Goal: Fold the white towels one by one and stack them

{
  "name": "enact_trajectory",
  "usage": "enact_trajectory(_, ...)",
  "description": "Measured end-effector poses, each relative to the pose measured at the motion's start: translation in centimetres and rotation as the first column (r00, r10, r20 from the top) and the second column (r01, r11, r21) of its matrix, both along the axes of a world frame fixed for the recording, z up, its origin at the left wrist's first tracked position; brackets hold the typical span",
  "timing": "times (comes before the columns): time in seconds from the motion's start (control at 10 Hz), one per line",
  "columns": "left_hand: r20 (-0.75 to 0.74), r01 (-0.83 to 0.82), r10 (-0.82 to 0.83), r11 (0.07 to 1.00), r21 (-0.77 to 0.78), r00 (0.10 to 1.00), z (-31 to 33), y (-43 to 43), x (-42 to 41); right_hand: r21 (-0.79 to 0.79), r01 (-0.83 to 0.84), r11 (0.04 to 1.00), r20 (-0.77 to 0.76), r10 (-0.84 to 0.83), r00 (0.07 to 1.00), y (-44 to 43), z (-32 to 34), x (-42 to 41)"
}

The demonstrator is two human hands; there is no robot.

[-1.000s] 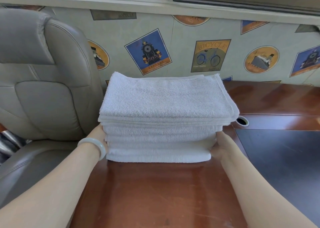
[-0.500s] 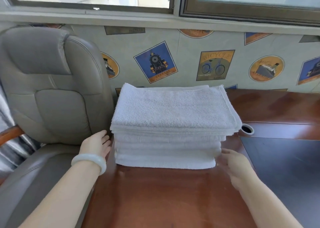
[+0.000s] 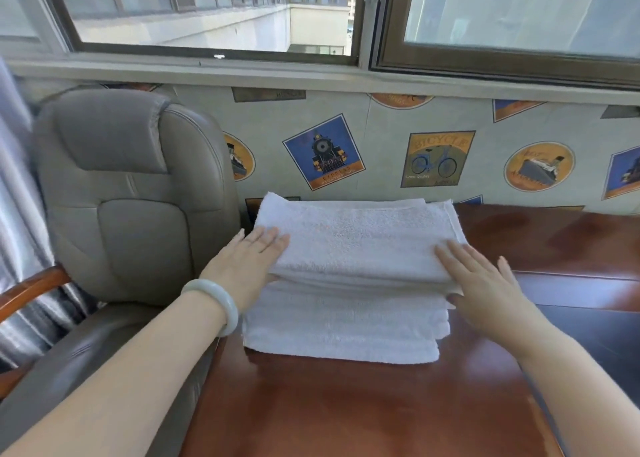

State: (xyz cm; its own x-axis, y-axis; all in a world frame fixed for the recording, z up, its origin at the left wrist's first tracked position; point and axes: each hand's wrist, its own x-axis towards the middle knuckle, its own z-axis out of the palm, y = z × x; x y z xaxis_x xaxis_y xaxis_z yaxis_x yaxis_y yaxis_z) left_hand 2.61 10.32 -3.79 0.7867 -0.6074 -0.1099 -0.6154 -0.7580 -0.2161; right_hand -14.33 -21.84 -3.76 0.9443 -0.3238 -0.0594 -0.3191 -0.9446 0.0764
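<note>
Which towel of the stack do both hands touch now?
The top towel: the fingers of both hands lie flat on it; the others lie beneath.

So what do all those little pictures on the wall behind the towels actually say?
"BICYCLE": top of the yellow bicycle poster; its small lower lines are too blurred to read.
"EXPRESS", faintly: under the locomotive on the blue train poster.
Round ship badges and the dark plaque by the sill: lettering too blurred.
Towel stack: no text.
</note>
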Motion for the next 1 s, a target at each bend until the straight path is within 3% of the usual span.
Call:
enact_trajectory(0.1,-0.058,0.007,-0.015,0.991,-0.137,0.998,1.3,-2.3,-0.8,0.103,0.018,0.994,0.055,-0.024,0.998,0.5,2.1,2.4)
enact_trajectory(0.2,-0.080,0.024,-0.047,0.966,-0.257,0.996,2.2,-6.9,-0.5,0.146,-0.127,0.981,0.271,0.084,0.959,3.4,3.4,7.0)
enact_trajectory(0.3,-0.197,-0.118,0.087,0.982,-0.151,0.976,0.7,-8.5,1.5,0.120,-0.048,0.992,0.108,0.035,0.993,4.0,1.6,10.0)
enact_trajectory(0.4,-0.213,-0.192,0.156,0.969,-0.157,0.964,-1.3,-7.7,4.3,0.110,0.015,0.994,0.046,-0.020,0.999,1.6,-1.0,10.9)
enact_trajectory(0.7,-0.250,-0.234,0.180,0.950,-0.205,0.951,-3.5,-7.2,6.0,0.182,0.005,0.983,-0.018,-0.001,1.000,0.3,-2.0,12.7)
enact_trajectory(1.0,-0.235,-0.201,0.177,0.976,-0.082,0.956,1.0,-7.1,2.8,0.231,-0.001,0.973,0.055,-0.012,0.998,2.7,1.3,9.5)
